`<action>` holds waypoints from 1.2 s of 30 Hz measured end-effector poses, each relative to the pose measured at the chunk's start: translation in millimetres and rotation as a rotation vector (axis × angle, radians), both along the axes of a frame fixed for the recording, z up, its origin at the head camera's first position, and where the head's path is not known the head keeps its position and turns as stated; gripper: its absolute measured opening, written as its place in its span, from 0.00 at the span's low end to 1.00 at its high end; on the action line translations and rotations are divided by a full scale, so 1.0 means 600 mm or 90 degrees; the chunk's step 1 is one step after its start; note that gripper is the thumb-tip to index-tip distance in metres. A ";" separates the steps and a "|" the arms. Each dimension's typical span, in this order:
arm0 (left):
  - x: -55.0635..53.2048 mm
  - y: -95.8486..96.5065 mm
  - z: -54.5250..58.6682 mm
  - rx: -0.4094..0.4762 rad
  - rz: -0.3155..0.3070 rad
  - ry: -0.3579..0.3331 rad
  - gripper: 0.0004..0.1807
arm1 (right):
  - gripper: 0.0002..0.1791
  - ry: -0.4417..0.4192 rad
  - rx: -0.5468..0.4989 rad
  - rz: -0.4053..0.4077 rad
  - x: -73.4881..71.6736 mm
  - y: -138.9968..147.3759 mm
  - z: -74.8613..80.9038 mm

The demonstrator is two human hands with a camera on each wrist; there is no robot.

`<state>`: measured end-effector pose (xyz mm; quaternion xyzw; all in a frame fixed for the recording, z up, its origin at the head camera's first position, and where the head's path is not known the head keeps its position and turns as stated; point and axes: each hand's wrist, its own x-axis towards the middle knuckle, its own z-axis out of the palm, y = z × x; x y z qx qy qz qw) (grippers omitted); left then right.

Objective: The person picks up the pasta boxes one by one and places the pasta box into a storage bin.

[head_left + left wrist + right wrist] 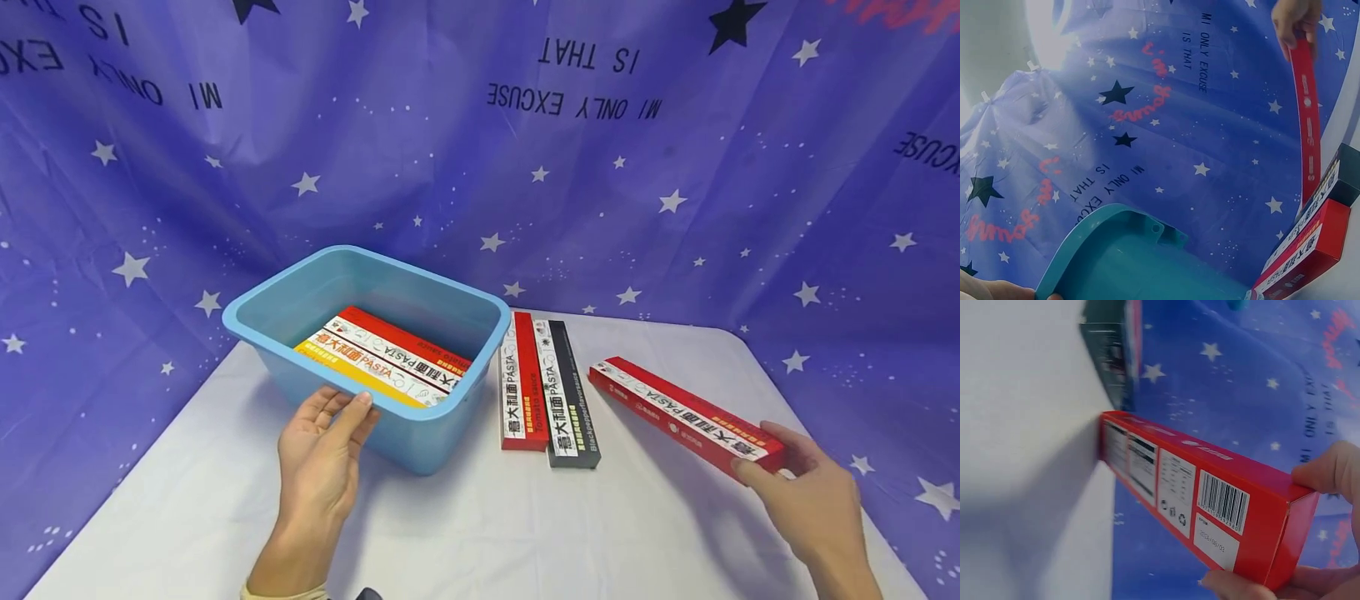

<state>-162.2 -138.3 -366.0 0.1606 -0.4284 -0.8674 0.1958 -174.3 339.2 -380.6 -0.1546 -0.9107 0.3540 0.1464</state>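
My right hand (813,492) grips the near end of a red pasta box (686,408), thumb on one side and fingers on the other. Its near end is tilted up off the table; in the right wrist view the box's barcode side (1175,494) shows. With thumb and curled fingers my left hand (322,454) pinches the near rim of a blue plastic basin (420,446). Inside the basin lie a red pasta box (408,342) and a yellow-and-white one (367,371). Between basin and right hand, another red box (523,383) lies beside a black pasta box (567,396).
A white cloth covers the table (465,533). Behind and around it hangs a purple curtain (600,208) with stars and lettering. The two lying boxes sit close against the basin's right side.
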 end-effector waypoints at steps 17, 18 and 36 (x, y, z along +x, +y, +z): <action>-0.009 -0.007 0.010 0.009 -0.006 0.041 0.20 | 0.37 0.323 -0.420 0.141 -0.007 -0.060 0.166; -0.009 -0.008 0.010 0.011 -0.005 0.041 0.20 | 0.37 0.332 -0.431 0.166 -0.012 -0.072 0.177; -0.001 -0.010 -0.001 0.010 -0.018 0.004 0.21 | 0.31 0.219 -0.280 0.502 -0.127 -0.362 0.233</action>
